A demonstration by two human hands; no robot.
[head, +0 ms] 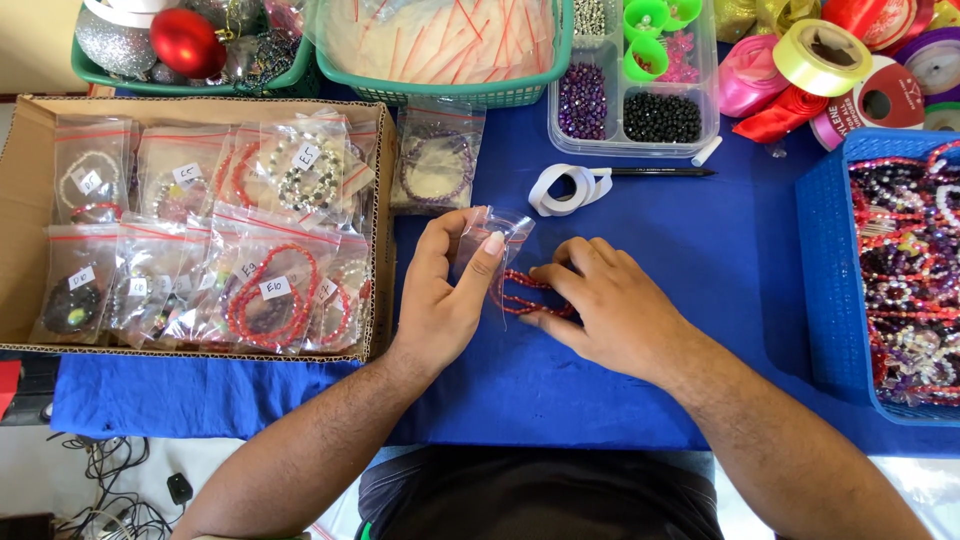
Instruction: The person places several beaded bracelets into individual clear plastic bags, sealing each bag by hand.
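Observation:
My left hand (440, 295) pinches the mouth of a small clear plastic bag (497, 240) between thumb and fingers, holding it up off the blue cloth (640, 250). My right hand (600, 305) grips a red bead bracelet (520, 292) and has it partly inside the bag's opening. Part of the bracelet is hidden under my right fingers.
A cardboard box (30, 140) of bagged, labelled bracelets sits left. A bagged purple bracelet (437, 165), a white tape strip (565, 187) and a black pen (655, 171) lie beyond my hands. A compartment box of beads (620, 100), ribbon rolls (825, 55) and a blue basket of beads (830, 290) stand right.

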